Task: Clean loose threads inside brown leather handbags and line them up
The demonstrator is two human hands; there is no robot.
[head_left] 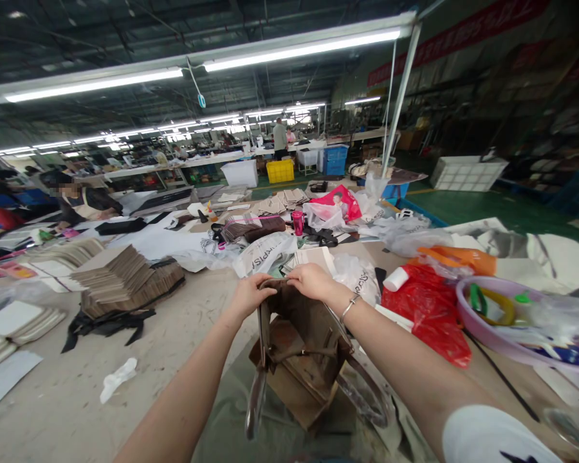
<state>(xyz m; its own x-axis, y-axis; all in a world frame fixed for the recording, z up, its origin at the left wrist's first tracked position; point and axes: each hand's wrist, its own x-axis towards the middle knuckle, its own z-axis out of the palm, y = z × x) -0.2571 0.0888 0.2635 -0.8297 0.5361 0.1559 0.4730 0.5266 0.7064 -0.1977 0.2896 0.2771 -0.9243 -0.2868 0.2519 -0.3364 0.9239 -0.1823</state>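
A brown handbag (pixel 302 379) stands tilted at the near edge of the worktable, its mouth gaping so that the inside shows. Its two handles look wrapped in clear plastic and hang out at either side. My left hand (pixel 251 294) pinches the far rim of the bag at its left, thumb inside. Close beside it, my right hand (pixel 311 281) grips the same rim, with a bracelet on that wrist. The fingertips of both hands nearly meet at the rim.
Stacked tan panels (pixel 113 273) with black straps lie on the worktable (pixel 183 341) at left, near a crumpled white scrap (pixel 118 379). At right are a red plastic bag (pixel 422 312) and a purple basin (pixel 487 334). A person (pixel 84 199) sits across at far left.
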